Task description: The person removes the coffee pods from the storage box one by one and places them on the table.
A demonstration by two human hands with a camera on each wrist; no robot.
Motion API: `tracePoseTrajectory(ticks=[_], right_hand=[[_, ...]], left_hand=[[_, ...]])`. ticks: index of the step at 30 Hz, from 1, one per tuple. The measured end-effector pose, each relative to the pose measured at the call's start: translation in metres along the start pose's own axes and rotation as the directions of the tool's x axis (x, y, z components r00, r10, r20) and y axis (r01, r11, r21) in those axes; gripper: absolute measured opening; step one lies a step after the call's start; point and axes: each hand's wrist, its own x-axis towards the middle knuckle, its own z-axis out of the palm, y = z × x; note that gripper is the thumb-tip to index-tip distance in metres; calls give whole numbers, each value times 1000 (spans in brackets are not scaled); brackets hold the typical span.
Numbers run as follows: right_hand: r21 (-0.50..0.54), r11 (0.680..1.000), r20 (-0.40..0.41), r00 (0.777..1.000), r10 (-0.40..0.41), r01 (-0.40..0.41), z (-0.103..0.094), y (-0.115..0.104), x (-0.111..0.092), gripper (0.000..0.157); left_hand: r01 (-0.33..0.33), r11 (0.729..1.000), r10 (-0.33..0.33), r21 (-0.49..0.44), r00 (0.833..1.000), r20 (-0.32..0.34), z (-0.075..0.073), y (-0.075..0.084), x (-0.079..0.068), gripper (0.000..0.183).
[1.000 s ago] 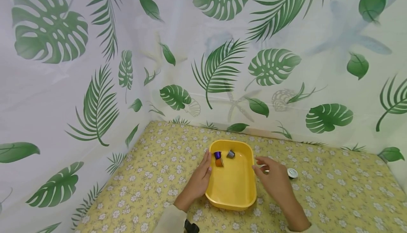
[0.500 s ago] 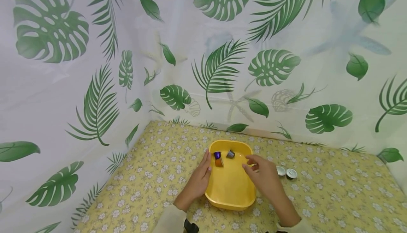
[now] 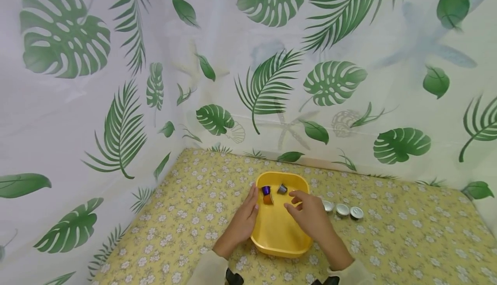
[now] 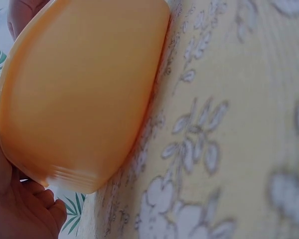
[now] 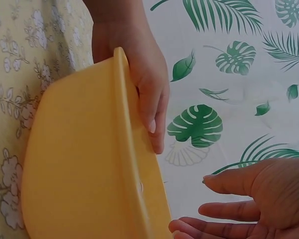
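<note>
A yellow plastic tub point(image 3: 281, 233) stands on the table, and three coffee capsules lie near its far end: a blue-purple one point(image 3: 265, 190), an orange one point(image 3: 268, 199) and a grey one point(image 3: 282, 188). My left hand point(image 3: 242, 218) grips the tub's left wall, thumb at the rim; in the left wrist view, curled fingers point(image 4: 45, 204) show beside the wall. Above the right part of the tub hovers my right hand point(image 3: 310, 216), bent fingers pointing inward. In the right wrist view its thumb and fingers point(image 5: 229, 211) are spread apart with nothing between them.
Just right of the tub, three more capsules sit in a row with silver lids up: one partly behind the right hand point(image 3: 328, 206), a middle capsule point(image 3: 342, 210) and a right capsule point(image 3: 356, 213). A leaf-patterned curtain point(image 3: 217, 82) borders the flowered tablecloth point(image 3: 186, 207).
My right hand has moved left from the tub's right rim to over its inside, uncovering more of the capsule row. The left hand and the capsules inside the tub stay put.
</note>
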Motion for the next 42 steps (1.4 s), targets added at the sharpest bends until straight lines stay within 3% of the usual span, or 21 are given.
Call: tracePoseTrajectory(ticks=[6, 15, 27, 42], right_hand=[[-9, 1000, 30, 999, 20, -19, 11, -2, 3, 35], [-81, 997, 80, 997, -11, 17, 24, -9, 11, 40], [-145, 989, 79, 997, 5, 6, 33, -12, 22, 37], [-139, 988, 98, 994, -50, 64, 41, -10, 30, 31]], left_hand=[[-5, 1000, 5, 13, 1000, 2, 2, -3, 1, 53], [-20, 1000, 20, 18, 1000, 4, 1, -2, 0, 54], [-36, 998, 36, 42, 999, -2, 0, -2, 0, 54], [-15, 1000, 15, 24, 1000, 7, -1, -1, 1, 53]])
